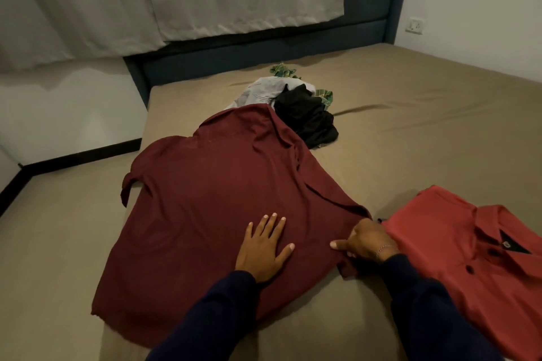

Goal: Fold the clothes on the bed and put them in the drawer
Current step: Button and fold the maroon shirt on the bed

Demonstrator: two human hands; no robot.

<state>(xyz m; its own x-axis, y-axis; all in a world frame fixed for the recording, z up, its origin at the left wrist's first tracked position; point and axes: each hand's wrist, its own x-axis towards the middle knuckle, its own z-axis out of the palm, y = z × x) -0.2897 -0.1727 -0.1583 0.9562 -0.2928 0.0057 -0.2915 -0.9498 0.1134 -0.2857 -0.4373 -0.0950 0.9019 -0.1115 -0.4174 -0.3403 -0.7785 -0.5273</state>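
Left hand [262, 246] lies flat, fingers spread, pressing the maroon shirt [217, 199] spread on the bed [425, 132]. Right hand [366, 240] pinches the shirt's near sleeve edge. A folded red shirt [457, 246] lies just right; unfolded clothes [296, 105] sit near the headboard [369, 3].

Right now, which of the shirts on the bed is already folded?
The lighter red shirt at the right, folded with collar and buttons up. The maroon shirt lies spread flat under both hands; the rest sit in a heap.
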